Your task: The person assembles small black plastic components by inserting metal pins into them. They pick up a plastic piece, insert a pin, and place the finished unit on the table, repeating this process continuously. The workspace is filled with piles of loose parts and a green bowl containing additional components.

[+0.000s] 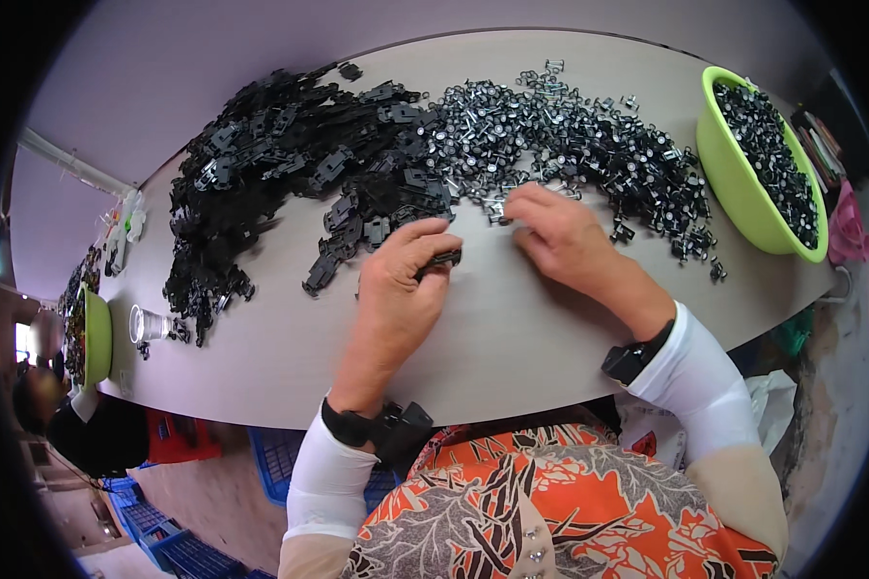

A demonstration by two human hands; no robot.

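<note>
My left hand [403,282] is closed round a small black plastic part [440,261], held above the table in front of me. It looks like a flat toy-car chassis, and the fingers cover most of it. My right hand [562,234] is at the near edge of a heap of small wheel axles [483,130], silvery rods with black wheels. Its fingers are curled together by a few loose axles, and what they pinch is hidden. Beside my left hand, a large pile of flat black chassis pieces [333,169] spreads over the left part of the table.
A green basin [710,145] full of wheel axles stands at the right edge of the pale table [512,357]. On the left are a clear plastic cup [147,324] and another green basin [98,336]. Another person [106,434] is beyond the left edge, near blue crates [179,545].
</note>
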